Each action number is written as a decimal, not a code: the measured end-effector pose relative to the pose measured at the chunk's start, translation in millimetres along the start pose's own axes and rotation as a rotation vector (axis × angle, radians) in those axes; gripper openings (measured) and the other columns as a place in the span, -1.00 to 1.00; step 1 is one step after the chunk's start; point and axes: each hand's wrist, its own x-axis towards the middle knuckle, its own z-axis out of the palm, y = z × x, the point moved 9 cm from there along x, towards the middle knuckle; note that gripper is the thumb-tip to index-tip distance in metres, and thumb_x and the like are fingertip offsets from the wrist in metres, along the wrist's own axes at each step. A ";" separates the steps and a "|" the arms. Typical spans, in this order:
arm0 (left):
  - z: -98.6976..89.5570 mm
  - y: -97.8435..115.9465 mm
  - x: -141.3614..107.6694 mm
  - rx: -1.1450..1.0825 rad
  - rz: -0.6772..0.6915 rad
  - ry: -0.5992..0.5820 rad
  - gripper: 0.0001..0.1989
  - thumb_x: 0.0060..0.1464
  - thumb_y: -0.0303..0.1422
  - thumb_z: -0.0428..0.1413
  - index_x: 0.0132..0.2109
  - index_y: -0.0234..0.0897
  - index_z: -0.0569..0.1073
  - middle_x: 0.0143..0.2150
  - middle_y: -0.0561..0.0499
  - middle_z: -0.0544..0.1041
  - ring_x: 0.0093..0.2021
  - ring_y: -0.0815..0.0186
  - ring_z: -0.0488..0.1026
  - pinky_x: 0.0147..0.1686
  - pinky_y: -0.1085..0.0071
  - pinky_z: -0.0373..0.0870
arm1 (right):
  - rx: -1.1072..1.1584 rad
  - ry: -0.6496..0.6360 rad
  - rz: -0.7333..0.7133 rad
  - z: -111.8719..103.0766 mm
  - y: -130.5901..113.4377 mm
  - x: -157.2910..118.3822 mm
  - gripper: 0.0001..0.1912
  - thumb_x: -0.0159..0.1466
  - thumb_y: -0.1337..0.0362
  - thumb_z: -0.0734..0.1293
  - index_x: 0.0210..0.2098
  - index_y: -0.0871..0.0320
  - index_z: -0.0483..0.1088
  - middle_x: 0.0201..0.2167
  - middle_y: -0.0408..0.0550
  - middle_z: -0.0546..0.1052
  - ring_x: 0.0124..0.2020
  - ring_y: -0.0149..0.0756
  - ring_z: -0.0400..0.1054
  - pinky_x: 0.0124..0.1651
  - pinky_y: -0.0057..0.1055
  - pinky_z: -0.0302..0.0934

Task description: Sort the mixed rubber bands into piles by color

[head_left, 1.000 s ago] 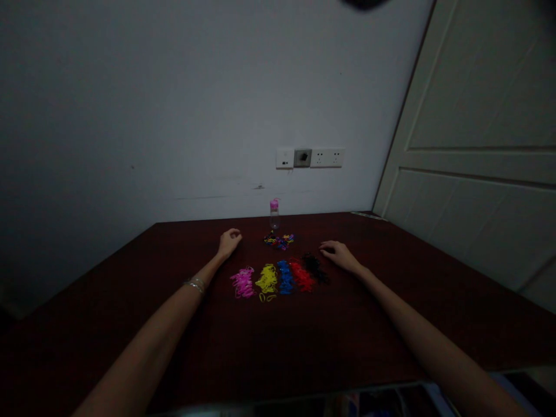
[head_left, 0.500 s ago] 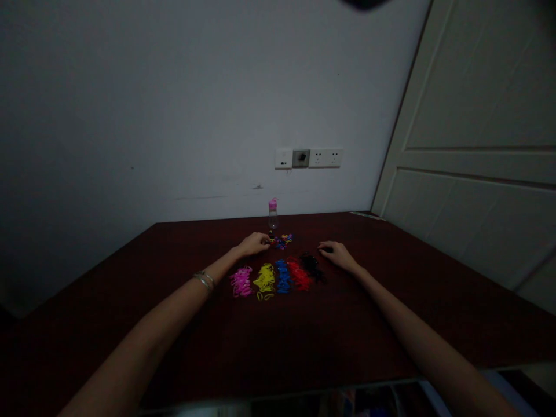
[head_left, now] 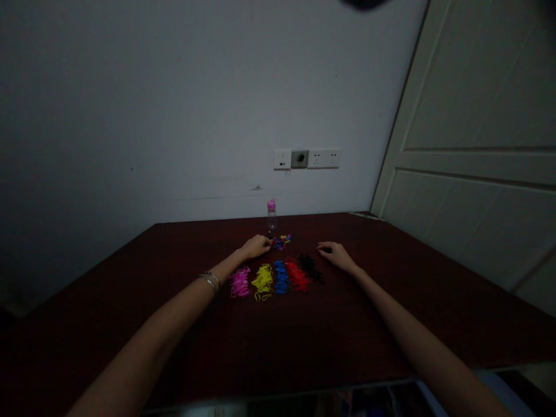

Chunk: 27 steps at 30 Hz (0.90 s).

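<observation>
At the left edge of a small mixed-colour pile [head_left: 282, 241], my left hand [head_left: 257, 246] has its fingers closed at the bands; what they pinch is too small to make out. My right hand [head_left: 333, 253] rests on the table behind the black bands [head_left: 310, 267], fingers curled with a gap between thumb and fingers and nothing seen in it. Sorted piles lie nearer me: pink bands [head_left: 240, 282], yellow bands [head_left: 263, 279], blue bands [head_left: 281, 277] and red bands [head_left: 297, 274]. Two yellow loops sit just in front of the yellow pile.
A clear bottle with a pink cap [head_left: 271, 215] stands behind the mixed pile. The dark red table [head_left: 278, 341] meets a wall with a row of sockets [head_left: 324, 159]. A pale panelled door [head_left: 473, 162] rises at the right. Under the table's front edge are dim items.
My left hand has shifted slightly right and toward me, at the edge of the mixed pile. My right hand has hardly moved. The view has shifted slightly.
</observation>
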 end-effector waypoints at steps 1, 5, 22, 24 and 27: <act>1.1 -0.8 -0.3 0.019 -0.010 -0.002 -0.75 0.06 -0.36 0.01 -0.16 -0.23 0.54 -0.23 -0.05 0.55 -0.27 0.29 0.44 -0.29 0.49 0.28 | 0.001 -0.001 0.002 0.1 0.6 0.2 -0.78 0.15 0.29 0.26 -0.30 0.14 0.53 -0.11 0.02 0.54 -0.06 -0.19 0.41 0.06 -0.27 0.22; 3.7 -3.6 -1.6 0.033 -0.037 0.027 -0.76 0.05 -0.36 0.02 -0.17 -0.17 0.53 -0.19 -0.05 0.55 -0.20 0.23 0.45 -0.29 0.48 0.28 | 0.007 -0.004 0.002 0.6 1.4 0.7 -0.79 0.15 0.30 0.26 -0.30 0.13 0.53 -0.12 0.00 0.54 -0.06 -0.19 0.41 0.05 -0.27 0.23; 4.1 -1.4 2.1 -0.213 -0.038 0.158 -0.78 0.01 -0.37 0.04 -0.27 -0.29 0.57 -0.39 0.00 0.53 -0.41 0.36 0.39 -0.39 0.53 0.22 | 0.012 0.007 0.001 0.2 0.7 0.5 -0.78 0.14 0.30 0.26 -0.31 0.17 0.53 -0.14 0.04 0.54 -0.08 -0.17 0.42 0.05 -0.23 0.23; 7.0 7.4 5.8 -0.247 -0.016 0.179 -0.76 0.01 -0.36 0.04 -0.26 -0.32 0.57 -0.41 0.00 0.52 -0.43 0.37 0.37 -0.40 0.52 0.22 | 0.009 0.002 -0.002 0.4 0.2 0.7 -0.78 0.14 0.31 0.26 -0.31 0.16 0.53 -0.14 0.03 0.54 -0.07 -0.17 0.41 0.05 -0.24 0.23; 13.3 29.7 12.7 -0.277 0.015 0.176 -0.77 0.00 -0.38 0.05 -0.28 -0.35 0.58 -0.47 0.00 0.50 -0.46 0.39 0.36 -0.42 0.52 0.21 | 0.005 0.009 0.002 0.0 1.6 1.0 -0.79 0.13 0.31 0.26 -0.32 0.13 0.53 -0.14 0.00 0.55 -0.07 -0.18 0.42 0.06 -0.24 0.23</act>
